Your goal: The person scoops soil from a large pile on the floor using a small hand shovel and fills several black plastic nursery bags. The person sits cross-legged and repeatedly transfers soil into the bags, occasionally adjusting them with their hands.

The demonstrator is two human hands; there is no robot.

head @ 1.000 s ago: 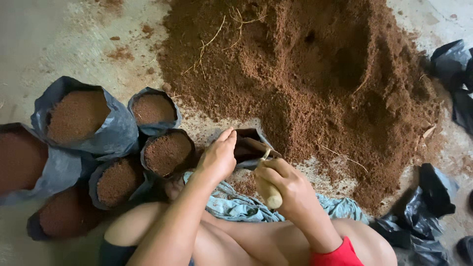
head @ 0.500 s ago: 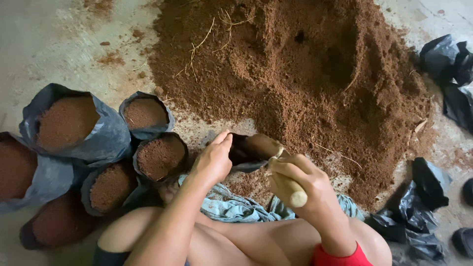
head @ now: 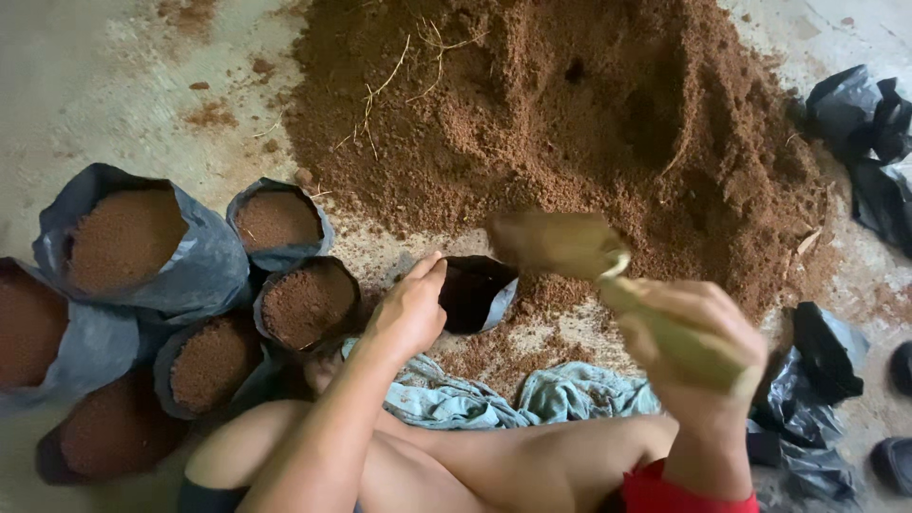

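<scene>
A concrete floor (head: 114,85) carries a brown soil heap (head: 589,114) beyond both hands. The left hand (head: 410,312) pinches the rim of an open black grow bag (head: 475,293). The right hand (head: 698,347) is clamped around a scoop (head: 560,245), just right of the bag. Keep the mouth wide. Filled bags (head: 304,302) stand left.

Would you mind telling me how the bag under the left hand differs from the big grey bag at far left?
The bag under the left hand looks dark and unfilled inside; the big grey bag is filled with brown soil. The first is smaller, with the left hand at its rim; the big one stands untouched. Both are open-topped plastic bags.
</scene>
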